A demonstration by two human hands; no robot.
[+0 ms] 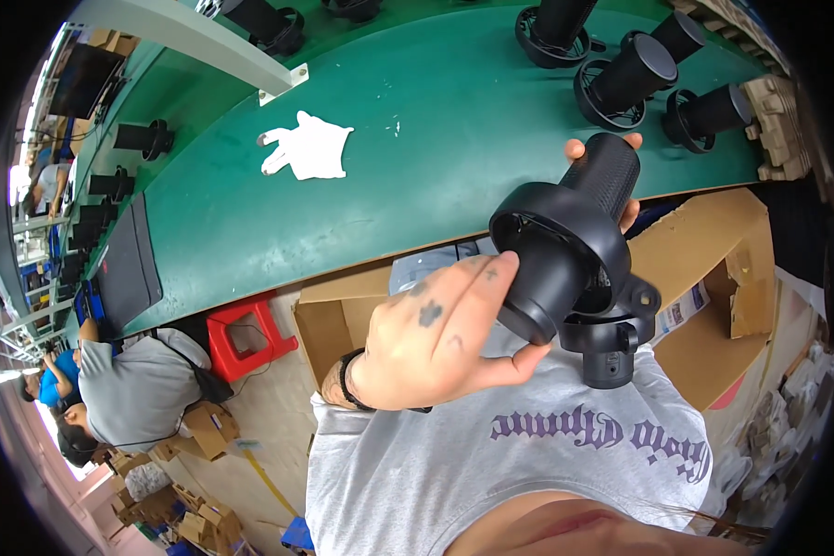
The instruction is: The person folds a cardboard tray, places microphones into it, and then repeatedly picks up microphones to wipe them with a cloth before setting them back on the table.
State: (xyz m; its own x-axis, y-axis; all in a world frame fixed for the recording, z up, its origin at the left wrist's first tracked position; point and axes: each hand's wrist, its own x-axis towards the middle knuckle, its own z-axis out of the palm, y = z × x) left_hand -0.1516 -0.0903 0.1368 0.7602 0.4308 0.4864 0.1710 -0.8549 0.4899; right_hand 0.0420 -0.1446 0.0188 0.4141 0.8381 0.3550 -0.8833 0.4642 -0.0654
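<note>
A black microphone (602,181) with a textured mesh barrel sits in a ring-shaped shock mount (535,206), held tilted in front of my chest. My left hand (431,329) is closed round the smooth lower end of the microphone, thumb below and fingers above. Only fingertips of my right hand (628,216) show, wrapped round the mesh barrel from behind; the rest of that hand is hidden. Below the ring hangs the mount's black swivel joint (612,343) with a short round socket, touched by neither hand.
A green table (417,185) curves across, with a white glove (308,148) on it. Several similar microphones (625,79) stand at the far right beside a moulded pulp tray (780,125). Cardboard boxes (713,250) lie under the near edge, and a red stool (246,338) stands left, near another seated person (144,385).
</note>
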